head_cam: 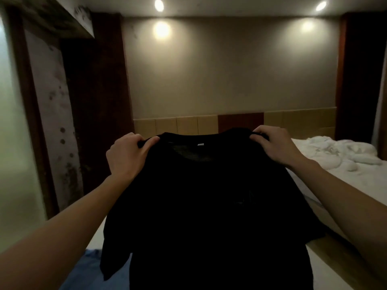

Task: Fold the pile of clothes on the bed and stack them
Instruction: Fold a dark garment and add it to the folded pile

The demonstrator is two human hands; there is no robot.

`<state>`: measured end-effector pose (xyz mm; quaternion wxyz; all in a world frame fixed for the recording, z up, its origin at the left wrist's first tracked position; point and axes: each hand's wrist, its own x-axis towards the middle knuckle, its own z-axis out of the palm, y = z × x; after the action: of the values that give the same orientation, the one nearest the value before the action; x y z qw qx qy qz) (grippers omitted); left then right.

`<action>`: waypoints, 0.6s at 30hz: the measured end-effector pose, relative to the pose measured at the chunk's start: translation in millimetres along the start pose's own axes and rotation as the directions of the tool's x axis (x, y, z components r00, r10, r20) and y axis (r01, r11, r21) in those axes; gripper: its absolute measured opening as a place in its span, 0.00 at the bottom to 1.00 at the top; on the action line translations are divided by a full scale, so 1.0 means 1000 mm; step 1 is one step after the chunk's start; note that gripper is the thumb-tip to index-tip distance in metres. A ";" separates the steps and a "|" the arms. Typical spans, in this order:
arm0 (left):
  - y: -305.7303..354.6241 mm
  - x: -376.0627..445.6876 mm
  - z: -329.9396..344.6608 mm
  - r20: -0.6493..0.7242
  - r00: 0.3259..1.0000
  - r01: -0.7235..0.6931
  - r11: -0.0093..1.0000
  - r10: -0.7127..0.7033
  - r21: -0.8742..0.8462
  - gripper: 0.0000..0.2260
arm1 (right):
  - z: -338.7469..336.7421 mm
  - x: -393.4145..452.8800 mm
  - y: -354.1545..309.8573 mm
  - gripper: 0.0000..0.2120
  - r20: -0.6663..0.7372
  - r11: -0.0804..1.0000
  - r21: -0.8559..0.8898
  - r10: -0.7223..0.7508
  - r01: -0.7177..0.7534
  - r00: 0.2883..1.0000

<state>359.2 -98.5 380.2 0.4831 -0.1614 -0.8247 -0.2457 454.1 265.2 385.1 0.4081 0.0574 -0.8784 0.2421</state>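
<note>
Fingers of the left hand (127, 155) and right hand (272, 146) curl tight, pinching each shoulder of a black T-shirt (209, 206), which hangs below them above the bed (345, 185).

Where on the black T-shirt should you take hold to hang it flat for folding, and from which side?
Grip the black T-shirt at its two shoulder seams, either side of the neckline, coming from above. The left hand and right hand pinch there, so the body hangs straight with the sleeves drooping at the sides.
</note>
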 end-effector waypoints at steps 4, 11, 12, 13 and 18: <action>-0.036 -0.020 0.099 0.120 0.988 0.095 0.995 -0.100 0.042 0.26 | 0.079 0.014 0.062 0.08 0.152 0.989 0.036 0.136 -0.142 0.979; -0.105 -0.054 0.292 0.356 0.905 0.222 0.972 -0.234 0.075 0.23 | 0.251 0.045 0.172 0.11 0.228 0.930 0.042 0.346 -0.364 0.910; -0.115 -0.061 0.321 0.384 0.890 0.236 0.969 -0.246 0.075 0.22 | 0.279 0.047 0.189 0.11 0.238 0.925 0.026 0.363 -0.379 0.901; -0.125 -0.069 0.349 0.409 0.875 0.250 0.965 -0.260 0.078 0.22 | 0.305 0.047 0.206 0.11 0.251 0.917 0.005 0.384 -0.398 0.889; -0.170 -0.123 0.474 0.527 0.785 0.295 0.944 -0.326 0.146 0.21 | 0.425 0.025 0.296 0.11 0.360 0.884 -0.142 0.466 -0.446 0.808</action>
<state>-7.3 23.2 34.8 0.1861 -0.0731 -0.9493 -0.2427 56.5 326.0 58.3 0.1592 -0.1189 -0.9347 0.2947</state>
